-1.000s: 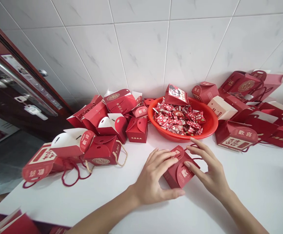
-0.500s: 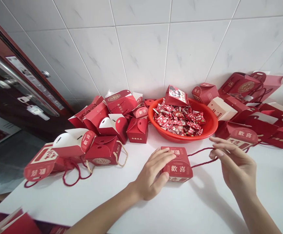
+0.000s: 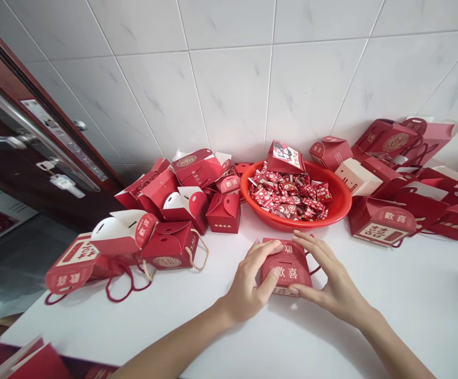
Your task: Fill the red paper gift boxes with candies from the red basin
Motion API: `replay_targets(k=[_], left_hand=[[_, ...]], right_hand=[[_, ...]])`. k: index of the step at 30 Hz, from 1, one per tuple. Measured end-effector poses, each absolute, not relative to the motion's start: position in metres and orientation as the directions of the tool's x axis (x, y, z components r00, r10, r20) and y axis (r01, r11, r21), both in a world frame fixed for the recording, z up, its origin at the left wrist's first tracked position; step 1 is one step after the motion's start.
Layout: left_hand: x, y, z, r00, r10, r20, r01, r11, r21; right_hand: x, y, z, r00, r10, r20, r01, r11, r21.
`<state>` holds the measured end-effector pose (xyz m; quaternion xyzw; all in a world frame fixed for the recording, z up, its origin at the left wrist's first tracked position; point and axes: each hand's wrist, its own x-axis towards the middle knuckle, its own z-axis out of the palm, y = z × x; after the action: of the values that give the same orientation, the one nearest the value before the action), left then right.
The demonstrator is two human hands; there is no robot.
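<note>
- Box of red cardboard with pale characters and a slot in its top [image 3: 285, 263] rests on the smooth white worktop [image 3: 173, 295], between the two hands and just in front of the bowl
- Left hand [image 3: 252, 281] has its grip on the left end of this box, fingers across the far part of the top and thumb on the near part; how firmly it presses, I cannot tell
- Right hand [image 3: 331, 273] stands in a wide grip about the right end, thumb at the near edge, forefinger stretched towards the far edge; whether that fingertip touches, I cannot tell
- Dark red cord handle [image 3: 315, 271] loops out from the right side of the box, partly hidden by the right hand
- Round orange-red plastic bowl [image 3: 340, 202] holds a heap of red and white wrapped sweets [image 3: 288, 197], with a small red carton bearing a white printed picture [image 3: 287, 156] lying on them
- Small red cube-shaped carton with folded top [image 3: 223, 213] stands near the bowl's left side
- Red carton with twisted beige rope handle [image 3: 168, 246] sits further left, among other red cartons
- Red carton with a cream character panel [image 3: 382, 221] stands just right of the bowl, before a pile of more
</note>
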<state>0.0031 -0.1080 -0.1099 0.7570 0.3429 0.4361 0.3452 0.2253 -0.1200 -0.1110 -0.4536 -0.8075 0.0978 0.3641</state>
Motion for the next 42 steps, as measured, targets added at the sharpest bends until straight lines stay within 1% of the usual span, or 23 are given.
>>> replay_targets(k=[3,5,6,8,10,12,14,17,19,21,24,27,29,31,32,34,38,40,42], left_hand=[[0.004,-0.107,-0.112,0.379,0.814,0.440,0.224,-0.542,0.810],[0.003,-0.107,-0.113,0.375,0.813,0.446,0.215,-0.544,0.811],[0.003,-0.107,-0.113,0.375,0.813,0.445,0.206,-0.542,0.815],[0.003,-0.107,-0.115,0.371,0.820,0.437,0.193,-0.528,0.827],[0.003,-0.106,-0.116,0.358,0.826,0.435,0.194,-0.522,0.831],[0.004,-0.106,-0.118,0.346,0.823,0.451,0.202,-0.534,0.821],[0.005,-0.105,-0.120,0.341,0.816,0.466,0.205,-0.548,0.811],[0.005,-0.105,-0.123,0.342,0.814,0.470,0.203,-0.553,0.808],[0.006,-0.105,-0.123,0.333,0.828,0.451,0.205,-0.530,0.822],[0.005,-0.106,-0.123,0.320,0.861,0.396,0.191,-0.468,0.863],[0.002,-0.106,-0.121,0.307,0.904,0.296,0.122,-0.346,0.930],[-0.004,-0.103,-0.118,0.263,0.936,0.234,0.073,-0.261,0.962],[-0.008,-0.099,-0.115,0.232,0.953,0.197,0.061,-0.216,0.975],[-0.011,-0.097,-0.112,0.214,0.963,0.165,0.044,-0.179,0.983],[-0.011,-0.096,-0.111,0.208,0.966,0.152,0.036,-0.162,0.986],[-0.012,-0.095,-0.110,0.200,0.972,0.122,0.032,-0.131,0.991],[-0.010,-0.096,-0.108,0.208,0.977,0.050,0.063,-0.065,0.996],[-0.009,-0.096,-0.107,0.215,0.976,0.022,0.080,-0.040,0.996],[-0.008,-0.096,-0.105,0.220,0.976,0.005,0.097,-0.027,0.995]], right_hand=[[0.230,-0.119,-0.108,-0.335,0.812,0.478,0.662,0.564,-0.493],[0.235,-0.117,-0.105,-0.314,0.810,0.495,0.654,0.563,-0.506],[0.238,-0.116,-0.103,-0.283,0.807,0.518,0.653,0.558,-0.513],[0.246,-0.113,-0.100,-0.168,0.791,0.589,0.675,0.527,-0.516],[0.253,-0.110,-0.097,-0.036,0.735,0.677,0.730,0.482,-0.484],[0.256,-0.109,-0.095,0.006,0.681,0.733,0.772,0.462,-0.436],[0.254,-0.110,-0.096,-0.085,0.685,0.723,0.754,0.519,-0.403],[0.241,-0.114,-0.102,-0.331,0.710,0.622,0.664,0.644,-0.381],[0.229,-0.116,-0.110,-0.433,0.694,0.575,0.643,0.685,-0.342],[0.221,-0.118,-0.115,-0.460,0.699,0.547,0.656,0.683,-0.320],[0.219,-0.119,-0.116,-0.477,0.715,0.511,0.683,0.667,-0.298],[0.230,-0.124,-0.112,-0.480,0.746,0.462,0.731,0.631,-0.260],[0.245,-0.132,-0.111,-0.457,0.768,0.448,0.775,0.591,-0.223],[0.265,-0.142,-0.114,-0.392,0.779,0.489,0.833,0.526,-0.171],[0.275,-0.147,-0.116,-0.337,0.776,0.533,0.868,0.476,-0.144],[0.294,-0.159,-0.120,-0.190,0.767,0.613,0.942,0.319,-0.107],[0.323,-0.177,-0.121,0.084,0.662,0.745,0.993,0.004,-0.116],[0.336,-0.183,-0.118,0.152,0.601,0.785,0.988,-0.088,-0.124],[0.352,-0.187,-0.117,0.172,0.565,0.807,0.984,-0.144,-0.109]])
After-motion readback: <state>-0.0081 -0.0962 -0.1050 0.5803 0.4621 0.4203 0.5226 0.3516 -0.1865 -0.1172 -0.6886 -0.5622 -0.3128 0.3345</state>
